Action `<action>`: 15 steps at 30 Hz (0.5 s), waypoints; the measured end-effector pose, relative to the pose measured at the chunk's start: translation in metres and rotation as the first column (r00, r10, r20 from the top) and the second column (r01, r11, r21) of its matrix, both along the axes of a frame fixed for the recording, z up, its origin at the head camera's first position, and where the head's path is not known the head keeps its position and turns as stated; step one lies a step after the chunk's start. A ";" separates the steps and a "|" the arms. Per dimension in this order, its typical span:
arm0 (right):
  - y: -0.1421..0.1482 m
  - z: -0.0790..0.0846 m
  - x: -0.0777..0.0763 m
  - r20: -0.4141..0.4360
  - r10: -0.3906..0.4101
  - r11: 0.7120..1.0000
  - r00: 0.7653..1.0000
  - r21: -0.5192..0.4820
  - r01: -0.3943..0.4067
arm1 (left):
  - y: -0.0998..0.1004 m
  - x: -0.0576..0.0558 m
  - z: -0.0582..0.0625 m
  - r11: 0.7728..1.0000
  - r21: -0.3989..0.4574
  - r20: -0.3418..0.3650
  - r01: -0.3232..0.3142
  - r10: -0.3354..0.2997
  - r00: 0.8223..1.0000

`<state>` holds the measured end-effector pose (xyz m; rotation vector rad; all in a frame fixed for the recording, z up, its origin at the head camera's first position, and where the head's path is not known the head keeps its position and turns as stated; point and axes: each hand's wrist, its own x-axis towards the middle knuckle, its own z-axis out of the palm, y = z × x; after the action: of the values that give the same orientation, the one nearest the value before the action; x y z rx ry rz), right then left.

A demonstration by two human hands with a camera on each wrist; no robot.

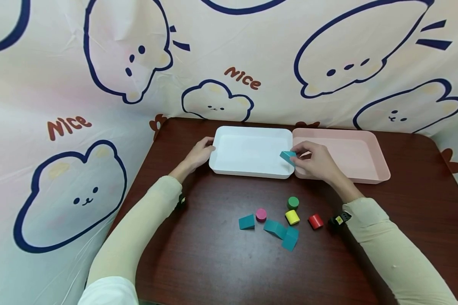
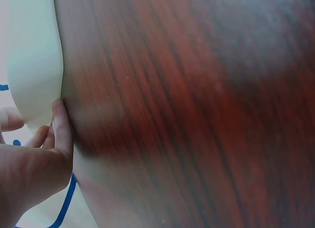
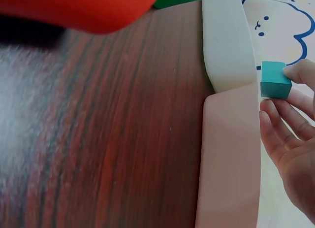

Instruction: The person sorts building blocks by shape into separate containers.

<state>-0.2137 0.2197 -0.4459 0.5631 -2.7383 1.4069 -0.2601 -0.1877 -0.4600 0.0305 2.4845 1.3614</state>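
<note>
My right hand [image 1: 314,161] pinches a teal block [image 1: 288,156] between thumb and fingertips. The block is above the right end of the white tray [image 1: 252,172], near where it meets the pink tray [image 1: 381,169]. In the right wrist view the teal block [image 3: 275,81] shows flat faces, held higher than the tray rims. At the white tray's left end, my left hand [image 1: 199,153] holds the rim. The left wrist view shows fingers [image 2: 60,124] against the tray's outer wall [image 2: 37,55] and the thumb toward its rim side.
Nearer me on the dark wood table [image 1: 213,262] lie three teal blocks [image 1: 247,222], a pink cylinder [image 1: 261,214], a green cylinder [image 1: 293,202], a yellow cylinder [image 1: 292,217] and a red cylinder [image 1: 315,221]. A cartoon-printed cloth [image 1: 275,55] hangs behind the table.
</note>
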 end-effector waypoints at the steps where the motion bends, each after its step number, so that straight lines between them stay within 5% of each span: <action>1: -0.001 0.000 0.000 -0.002 0.004 1.000 1.000 -0.003 -0.004 | 0.000 0.000 0.000 1.000 -0.002 0.001 -0.001 0.001 1.000; 15: -0.013 -0.004 0.001 0.031 -0.017 0.999 0.999 0.038 0.016 | -0.001 -0.001 -0.001 1.000 -0.003 -0.003 -0.002 0.002 1.000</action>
<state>-0.2127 0.2068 -0.4503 0.5237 -2.7927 1.3744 -0.2607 -0.1884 -0.4608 0.0297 2.4893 1.3592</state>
